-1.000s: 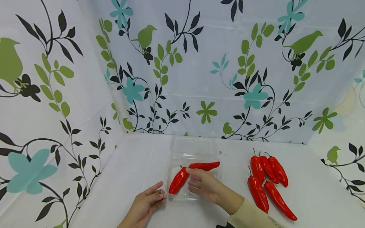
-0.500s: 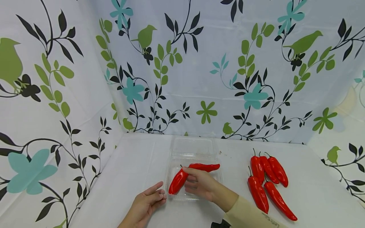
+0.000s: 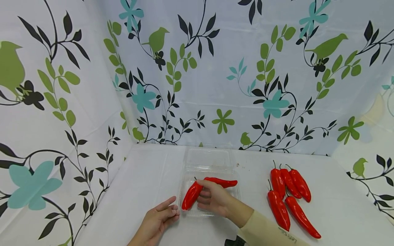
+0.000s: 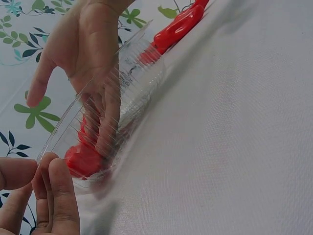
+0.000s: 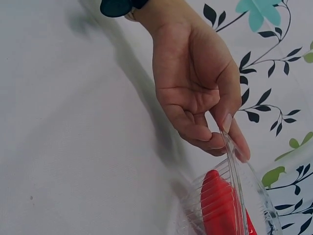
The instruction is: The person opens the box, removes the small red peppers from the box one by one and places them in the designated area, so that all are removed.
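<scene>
An open clear plastic container (image 3: 203,214) lies on the table, its lid (image 3: 209,158) folded back. My left hand (image 3: 158,220) pinches the rim at the near left corner between thumb and fingers, as the right wrist view also shows. Two glossy red chili peppers are inside: one slants at the left (image 3: 191,195), the other lies crosswise behind (image 3: 224,182). My right hand (image 3: 217,198) reaches into the container beside the left pepper. In the left wrist view its fingers (image 4: 110,115) extend down among the peppers, with the thumb held apart; the exact contact is hidden.
To the right, several more red chili peppers (image 3: 279,208) lie in a loose group on the white tablecloth (image 3: 147,171). A leaf-and-bird patterned curtain (image 3: 197,68) stands behind and at both sides. A dark device (image 3: 235,242) sits at the right wrist.
My right hand has shifted slightly left and its sleeve lower. The rear pepper has turned a little, its right end now nearer. The left hand stays put on the rim.
</scene>
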Motion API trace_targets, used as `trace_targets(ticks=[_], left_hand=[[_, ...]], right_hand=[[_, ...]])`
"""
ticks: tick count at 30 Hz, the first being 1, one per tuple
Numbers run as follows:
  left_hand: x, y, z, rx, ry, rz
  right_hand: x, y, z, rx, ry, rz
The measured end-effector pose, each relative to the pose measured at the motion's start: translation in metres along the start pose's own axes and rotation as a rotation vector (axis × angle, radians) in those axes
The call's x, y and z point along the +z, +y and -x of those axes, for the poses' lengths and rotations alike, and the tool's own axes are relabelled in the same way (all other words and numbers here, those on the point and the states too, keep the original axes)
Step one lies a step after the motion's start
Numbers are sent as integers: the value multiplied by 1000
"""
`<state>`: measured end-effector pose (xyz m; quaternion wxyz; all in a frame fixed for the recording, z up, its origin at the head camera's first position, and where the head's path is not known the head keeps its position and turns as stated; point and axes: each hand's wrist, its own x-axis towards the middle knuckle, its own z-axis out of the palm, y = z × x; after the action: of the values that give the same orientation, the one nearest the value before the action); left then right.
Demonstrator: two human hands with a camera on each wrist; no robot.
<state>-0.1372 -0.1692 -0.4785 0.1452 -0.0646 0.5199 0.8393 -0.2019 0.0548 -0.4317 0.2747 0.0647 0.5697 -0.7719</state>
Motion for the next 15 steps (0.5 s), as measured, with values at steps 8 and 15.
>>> trace_targets(ticks=[8,15], left_hand=[[0,-1,0,6,-10,11],[0,0,0,-3,-5,11]], right_hand=[[3,4,-5,1,8,-21],[7,6,-10,21,23,-47]])
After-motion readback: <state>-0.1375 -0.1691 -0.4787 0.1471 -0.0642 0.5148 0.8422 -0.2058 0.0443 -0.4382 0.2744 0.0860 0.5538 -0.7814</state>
